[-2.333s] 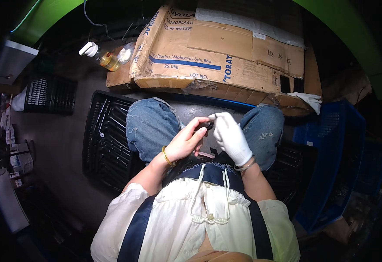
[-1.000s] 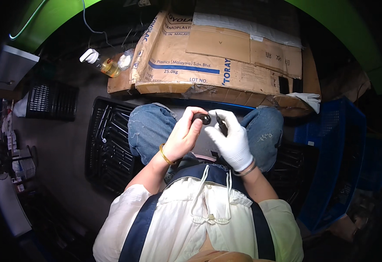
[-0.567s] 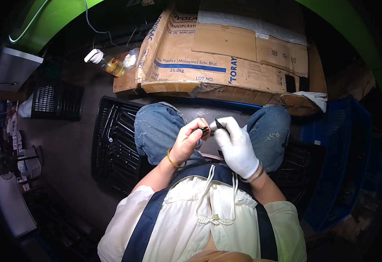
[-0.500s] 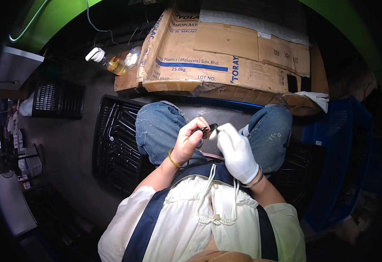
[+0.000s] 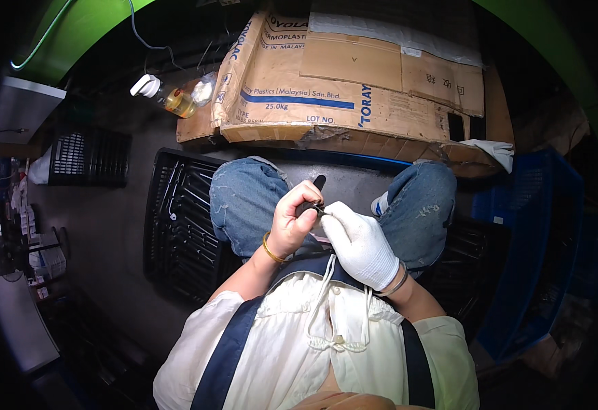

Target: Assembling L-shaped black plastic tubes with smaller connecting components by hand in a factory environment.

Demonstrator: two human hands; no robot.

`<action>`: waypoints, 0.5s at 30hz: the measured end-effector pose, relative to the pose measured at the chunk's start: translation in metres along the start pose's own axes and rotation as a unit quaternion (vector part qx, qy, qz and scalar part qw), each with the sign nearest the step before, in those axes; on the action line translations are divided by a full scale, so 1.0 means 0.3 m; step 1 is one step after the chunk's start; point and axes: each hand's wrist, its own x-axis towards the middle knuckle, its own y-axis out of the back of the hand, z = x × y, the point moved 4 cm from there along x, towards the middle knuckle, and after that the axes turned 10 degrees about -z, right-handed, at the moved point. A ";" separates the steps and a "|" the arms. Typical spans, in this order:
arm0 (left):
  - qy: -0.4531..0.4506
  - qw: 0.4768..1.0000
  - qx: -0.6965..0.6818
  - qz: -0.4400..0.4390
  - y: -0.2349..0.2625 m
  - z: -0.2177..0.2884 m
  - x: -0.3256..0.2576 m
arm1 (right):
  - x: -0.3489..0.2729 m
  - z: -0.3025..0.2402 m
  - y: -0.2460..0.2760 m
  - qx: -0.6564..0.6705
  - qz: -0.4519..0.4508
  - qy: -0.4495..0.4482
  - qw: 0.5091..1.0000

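My bare left hand [image 5: 289,222], with a gold bangle at its wrist, is closed around a small black elongated part [image 5: 319,182]. One rounded end of the part sticks out past my fingers on the far side. My right hand [image 5: 366,247] wears a white knitted glove. Its thumb and fingers are pinched together against the near side of the part, touching my left fingertips. What the gloved fingers hold there is too small and hidden to make out. Both hands are above my lap, between my knees.
Left of my knee is a black crate [image 5: 150,232] of long dark rod-like parts [image 5: 188,225]; more dark parts lie right. Blue crates [image 5: 517,273] stand at far right. Ahead lies flattened cardboard [image 5: 299,113], with a pump bottle [image 5: 176,102] beside it and a black basket [image 5: 90,157] further left.
My gloved right hand has moved left and slightly down, closing in on my left hand. The black part has turned from pointing right to pointing away from me.
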 end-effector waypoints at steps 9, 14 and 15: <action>-0.170 0.985 0.012 -0.032 -0.014 0.094 0.038 | 0.025 0.229 0.033 -0.020 0.037 -0.056 0.998; -0.007 0.949 -0.314 0.030 -0.027 0.001 0.023 | 0.035 0.090 0.045 0.107 0.072 -0.049 0.990; -0.003 0.934 -0.358 0.015 -0.033 -0.001 0.026 | 0.051 0.060 0.042 0.116 0.081 -0.015 0.990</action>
